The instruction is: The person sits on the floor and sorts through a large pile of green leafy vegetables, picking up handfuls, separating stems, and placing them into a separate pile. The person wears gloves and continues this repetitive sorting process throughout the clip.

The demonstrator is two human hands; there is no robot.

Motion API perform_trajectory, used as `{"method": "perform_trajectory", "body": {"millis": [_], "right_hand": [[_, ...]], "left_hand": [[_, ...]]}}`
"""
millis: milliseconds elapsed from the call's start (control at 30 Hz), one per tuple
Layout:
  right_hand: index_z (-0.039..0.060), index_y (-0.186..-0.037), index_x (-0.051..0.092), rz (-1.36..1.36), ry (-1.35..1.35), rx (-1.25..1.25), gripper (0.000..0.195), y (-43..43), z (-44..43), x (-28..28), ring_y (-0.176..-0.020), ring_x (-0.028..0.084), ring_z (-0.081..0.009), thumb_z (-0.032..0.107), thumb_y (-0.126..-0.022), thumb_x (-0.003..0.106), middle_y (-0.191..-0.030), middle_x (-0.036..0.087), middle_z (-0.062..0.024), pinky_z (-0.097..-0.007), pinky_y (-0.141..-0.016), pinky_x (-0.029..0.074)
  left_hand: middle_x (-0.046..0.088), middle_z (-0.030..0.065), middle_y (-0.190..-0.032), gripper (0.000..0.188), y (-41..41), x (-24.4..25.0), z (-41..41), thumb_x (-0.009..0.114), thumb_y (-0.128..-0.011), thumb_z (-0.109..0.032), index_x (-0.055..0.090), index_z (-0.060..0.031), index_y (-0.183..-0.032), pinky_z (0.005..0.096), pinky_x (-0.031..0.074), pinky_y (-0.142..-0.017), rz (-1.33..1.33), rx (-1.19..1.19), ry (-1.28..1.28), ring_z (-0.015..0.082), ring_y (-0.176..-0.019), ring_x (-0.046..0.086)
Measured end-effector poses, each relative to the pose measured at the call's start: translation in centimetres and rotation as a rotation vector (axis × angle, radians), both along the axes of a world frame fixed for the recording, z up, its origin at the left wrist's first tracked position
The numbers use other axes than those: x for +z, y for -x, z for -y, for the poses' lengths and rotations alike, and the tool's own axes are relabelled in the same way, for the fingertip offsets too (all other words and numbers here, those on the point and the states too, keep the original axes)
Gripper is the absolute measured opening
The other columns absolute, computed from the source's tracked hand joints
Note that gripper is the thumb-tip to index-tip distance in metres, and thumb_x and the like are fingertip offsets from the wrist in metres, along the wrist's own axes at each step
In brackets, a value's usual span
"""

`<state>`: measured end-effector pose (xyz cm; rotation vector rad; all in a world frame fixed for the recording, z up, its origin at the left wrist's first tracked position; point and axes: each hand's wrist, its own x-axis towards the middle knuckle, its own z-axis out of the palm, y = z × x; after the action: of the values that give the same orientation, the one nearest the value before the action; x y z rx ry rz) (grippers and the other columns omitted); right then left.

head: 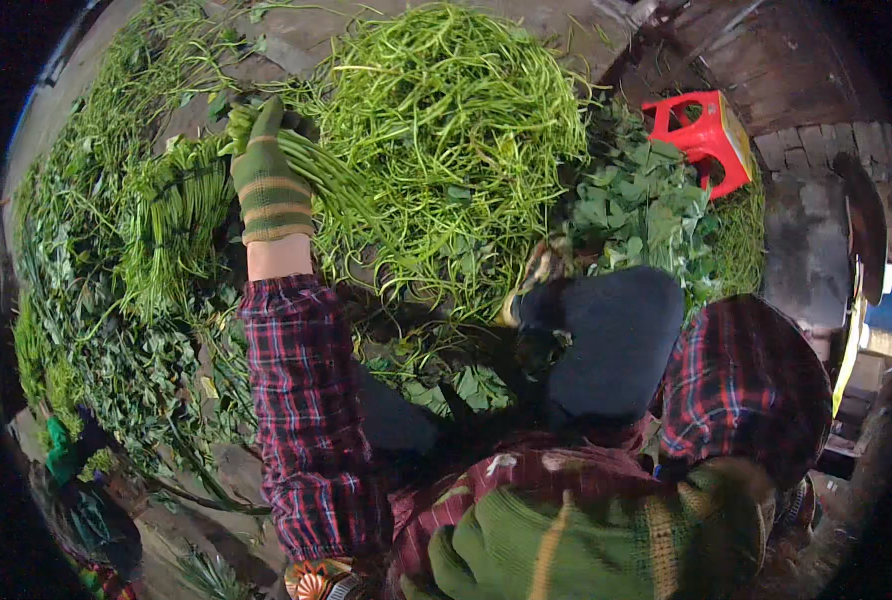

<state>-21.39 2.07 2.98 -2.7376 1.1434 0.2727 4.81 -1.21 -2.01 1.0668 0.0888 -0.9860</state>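
My left hand (273, 184), in a green and tan striped knit glove, is closed around a bunch of long green leaf stalks (318, 165). Their thick ends stick out past the thumb, and the thin ends trail to the right. Just left of it lie tied bundles of similar stalks (179, 202). Beyond and to the right rises a loose heap of green stalks (453, 127). Close to the camera at the bottom is my right hand (566, 540), in a green and tan knit glove; its palm side is hidden, so its grip cannot be made out.
Loose leafy greens (138, 367) spread over the ground at left. Broad leaves (633, 202) lie at right beside a red plastic stool (701, 139). My knee (611, 337) in dark trousers juts up at the centre right. Brick paving (806, 154) shows at far right.
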Motion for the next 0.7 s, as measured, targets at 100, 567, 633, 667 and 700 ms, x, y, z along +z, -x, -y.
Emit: {"method": "perform_trajectory", "body": {"millis": [100,567,633,667,700], "right_hand": [[0.0053,-0.086,0.057,0.081,-0.08,0.147,0.026,-1.9,0.2,-0.7,-0.067,0.055,-0.0271,0.024,-0.071,0.05,-0.073,0.057,-0.0157,-0.0344,-0.059,0.044],[0.0056,-0.111,0.045,0.496,-0.105,-0.627,0.052,1.5,18.0,-12.5,-0.093,0.052,-0.029,0.032,-0.069,0.059,-0.106,0.051,-0.018,-0.0331,-0.079,0.041],[0.0052,-0.105,0.05,0.509,-0.144,-0.646,0.048,0.1,18.6,-13.9,-0.089,0.051,-0.0281,0.033,-0.068,0.059,-0.102,0.052,-0.0166,-0.0319,-0.077,0.041],[0.0052,-0.101,0.052,0.48,-0.092,-0.706,0.043,0.8,19.9,-14.8,-0.084,0.053,-0.0255,0.031,-0.068,0.06,-0.094,0.055,-0.0149,-0.0302,-0.073,0.041],[0.0053,-0.098,0.055,0.448,-0.053,-0.76,0.039,1.4,20.7,-15.9,-0.078,0.055,-0.0228,0.029,-0.068,0.061,-0.086,0.059,-0.0131,-0.0285,-0.069,0.042]], "left_hand": [[0.055,0.0055,-0.067,0.016,-0.9,-0.7,-0.3,0.065,-0.066,-0.016,0.057,-0.0046,-0.072,0.032,0.045,-0.05,0.026,-0.121,-0.057,0.0161,-0.053,0.052],[0.056,0.0053,-0.067,0.015,4.6,-1.1,0.2,0.063,-0.065,-0.003,0.055,-0.001,-0.078,0.0261,0.047,-0.046,0.024,-0.224,0.058,0.0134,-0.051,0.052],[0.057,0.0044,-0.07,0.019,4.6,-1.8,-0.1,0.065,-0.065,-0.004,0.056,-0.0008,-0.082,0.0231,0.045,-0.049,0.16,-0.235,0.091,0.0115,-0.054,0.053],[0.058,0.0037,-0.073,0.022,4.8,-1.9,0.1,0.066,-0.064,-0.006,0.057,-0.0009,-0.083,0.0218,0.045,-0.053,0.14,-0.363,0.026,0.01,-0.059,0.054],[0.058,0.0034,-0.072,0.02,5.5,-2.0,0.3,0.066,-0.064,-0.007,0.058,-0.0013,-0.081,0.0216,0.044,-0.055,0.109,-0.296,0.095,0.0101,-0.06,0.054]]}}
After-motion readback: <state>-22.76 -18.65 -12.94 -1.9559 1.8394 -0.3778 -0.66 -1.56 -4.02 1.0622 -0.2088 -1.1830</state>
